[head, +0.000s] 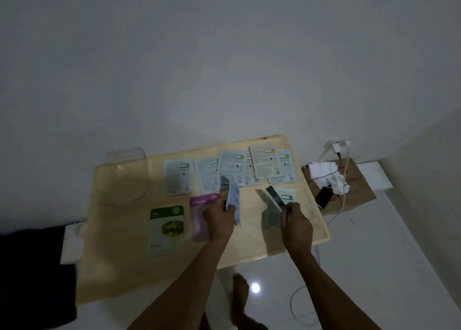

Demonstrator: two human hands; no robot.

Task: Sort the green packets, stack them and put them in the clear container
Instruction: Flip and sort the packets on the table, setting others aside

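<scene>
On the wooden table [119,267], a green packet [167,229] lies face up at the front left, and a pink packet [199,217] lies beside it. My left hand [220,219] grips a pale packet [234,199], tilted up on edge. My right hand [295,221] holds another packet [274,198] on edge, above a flat one [287,196]. Several pale packets with green labels [230,167] lie face down along the far edge. The clear container [126,177] stands at the far left corner, well left of both hands.
A cardboard box [354,184] stands right of the table with a phone [324,197], crumpled paper [336,182] and charger cables on it. Dark fabric [35,274] lies at the left. My bare foot [240,297] rests on the white tiled floor.
</scene>
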